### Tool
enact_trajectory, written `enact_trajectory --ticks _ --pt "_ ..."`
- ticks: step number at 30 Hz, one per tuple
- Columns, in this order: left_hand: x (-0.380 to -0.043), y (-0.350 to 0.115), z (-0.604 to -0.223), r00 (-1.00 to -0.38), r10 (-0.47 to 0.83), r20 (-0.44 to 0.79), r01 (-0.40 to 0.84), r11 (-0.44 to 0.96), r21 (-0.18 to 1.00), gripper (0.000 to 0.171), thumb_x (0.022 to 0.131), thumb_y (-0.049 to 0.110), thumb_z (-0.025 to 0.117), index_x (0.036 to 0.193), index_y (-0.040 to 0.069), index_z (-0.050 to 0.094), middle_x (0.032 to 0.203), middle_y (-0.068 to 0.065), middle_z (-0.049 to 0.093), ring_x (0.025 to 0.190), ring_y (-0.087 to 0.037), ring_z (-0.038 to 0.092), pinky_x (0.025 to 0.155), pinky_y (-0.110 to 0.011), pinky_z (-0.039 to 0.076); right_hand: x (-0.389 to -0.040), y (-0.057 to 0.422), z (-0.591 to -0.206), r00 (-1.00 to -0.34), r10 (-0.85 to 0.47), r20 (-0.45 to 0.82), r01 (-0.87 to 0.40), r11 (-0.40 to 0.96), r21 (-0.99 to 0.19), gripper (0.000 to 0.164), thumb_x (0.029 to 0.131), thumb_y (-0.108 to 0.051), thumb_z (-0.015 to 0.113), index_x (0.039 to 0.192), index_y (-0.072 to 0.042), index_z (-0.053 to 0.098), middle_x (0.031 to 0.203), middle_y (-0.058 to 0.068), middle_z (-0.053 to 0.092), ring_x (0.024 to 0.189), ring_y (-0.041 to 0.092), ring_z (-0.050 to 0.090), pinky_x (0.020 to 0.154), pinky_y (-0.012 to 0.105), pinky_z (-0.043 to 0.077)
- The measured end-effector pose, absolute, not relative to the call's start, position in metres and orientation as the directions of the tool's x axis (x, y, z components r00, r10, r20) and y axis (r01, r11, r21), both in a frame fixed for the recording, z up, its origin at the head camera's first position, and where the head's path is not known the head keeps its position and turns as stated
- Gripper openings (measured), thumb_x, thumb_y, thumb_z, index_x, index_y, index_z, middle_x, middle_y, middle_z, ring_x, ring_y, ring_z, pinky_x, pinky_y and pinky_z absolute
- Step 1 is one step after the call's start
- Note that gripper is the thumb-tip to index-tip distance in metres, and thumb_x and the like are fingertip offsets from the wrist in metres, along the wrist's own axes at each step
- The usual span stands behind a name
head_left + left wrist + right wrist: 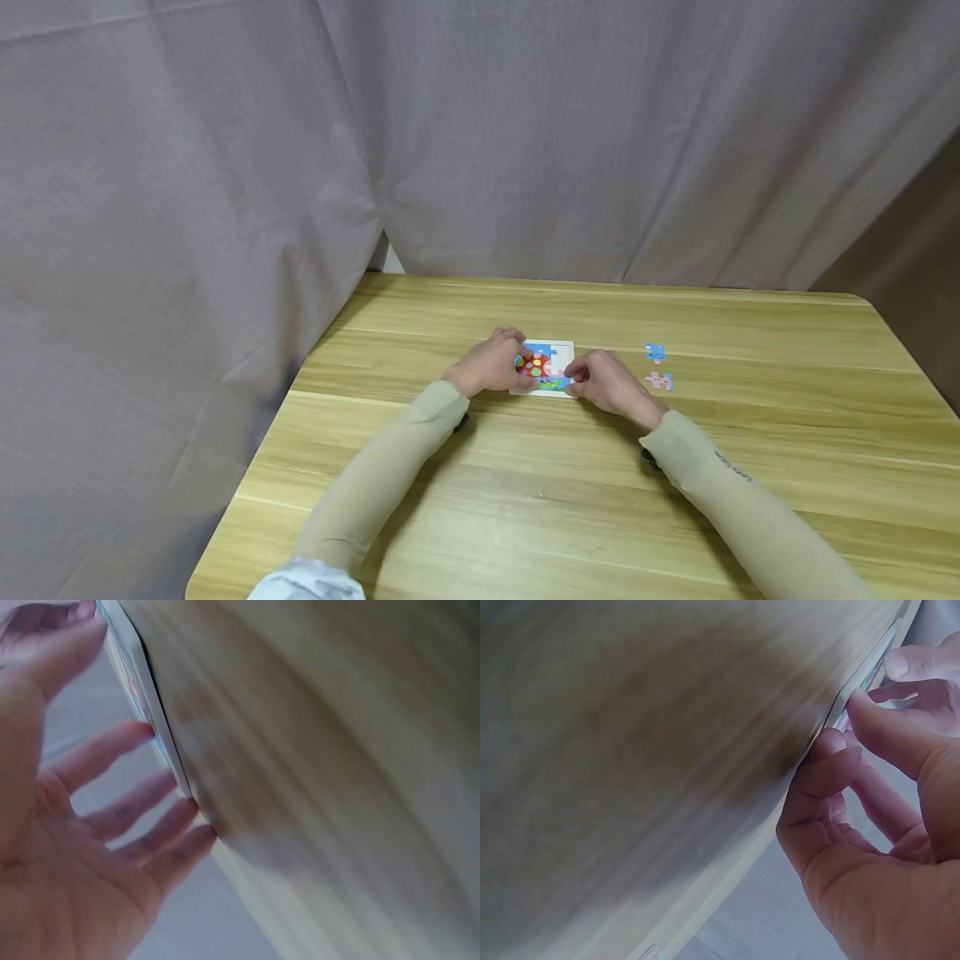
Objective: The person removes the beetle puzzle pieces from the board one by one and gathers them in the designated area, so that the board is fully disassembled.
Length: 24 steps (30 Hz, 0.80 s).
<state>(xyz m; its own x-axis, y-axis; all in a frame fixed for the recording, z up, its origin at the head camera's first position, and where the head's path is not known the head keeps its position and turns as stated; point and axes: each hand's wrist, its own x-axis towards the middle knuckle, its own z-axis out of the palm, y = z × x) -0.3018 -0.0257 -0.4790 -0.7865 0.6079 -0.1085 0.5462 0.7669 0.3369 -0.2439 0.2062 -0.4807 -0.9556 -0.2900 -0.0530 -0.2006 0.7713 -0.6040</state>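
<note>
On the left, a grey curtain hangs down past the edge of the wooden bench. Next comes the person's left hand, its fingers loosely spread, fingertips touching the left side of a small picture puzzle while the thumb reaches over its lower left. The puzzle lies flat on the bench between the two hands: white border, red and spotted in the middle, green below, and a bare white patch at the upper right. Against its right edge is the right hand, fingers bent, thumb and forefinger tips close together there; from here I can't tell whether they pinch anything. Farther right, near that hand but apart from it, lie a blue piece and, nearer the person, a pink piece.
</note>
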Motion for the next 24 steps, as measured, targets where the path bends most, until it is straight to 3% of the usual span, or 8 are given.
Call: enact_trajectory --ticks 6,17,24 --pt "-0.2991 -0.0199 -0.4782 -0.805 0.588 -0.085 0.541 0.785 0.302 0.058 0.093 0.044 0.087 0.141 0.014 0.075 0.16 -0.01 0.059 0.144 -0.03 0.056 0.115 -0.042 0.058 -0.2463 0.2056 -0.4798 -0.953 -0.289 -0.094 -0.173 0.771 -0.612 0.021 0.092 -0.005 0.083 0.11 0.005 0.079 0.092 0.01 0.072 0.085 0.018 0.061 0.076 0.027 0.05" --pt "-0.299 -0.0199 -0.4815 -0.809 0.58 -0.09 0.534 0.791 0.299 0.059 0.093 0.046 0.087 0.142 0.016 0.074 0.162 -0.009 0.057 0.145 -0.028 0.055 0.117 -0.041 0.056 -0.249 0.2083 -0.481 -0.933 -0.321 -0.161 -0.145 0.747 -0.648 0.026 0.091 -0.007 0.083 0.111 0.002 0.069 0.097 0.01 0.066 0.089 0.019 0.058 0.079 0.028 0.048" --pt "-0.2999 -0.0213 -0.4813 -0.808 0.583 -0.084 0.538 0.788 0.299 0.06 0.093 0.046 0.088 0.142 0.015 0.074 0.161 -0.009 0.058 0.145 -0.028 0.055 0.118 -0.04 0.055 -0.2466 0.2066 -0.4797 -0.939 -0.319 -0.126 -0.155 0.724 -0.672 0.026 0.088 0.0 0.084 0.109 0.003 0.068 0.096 0.011 0.067 0.089 0.018 0.06 0.076 0.023 0.049"
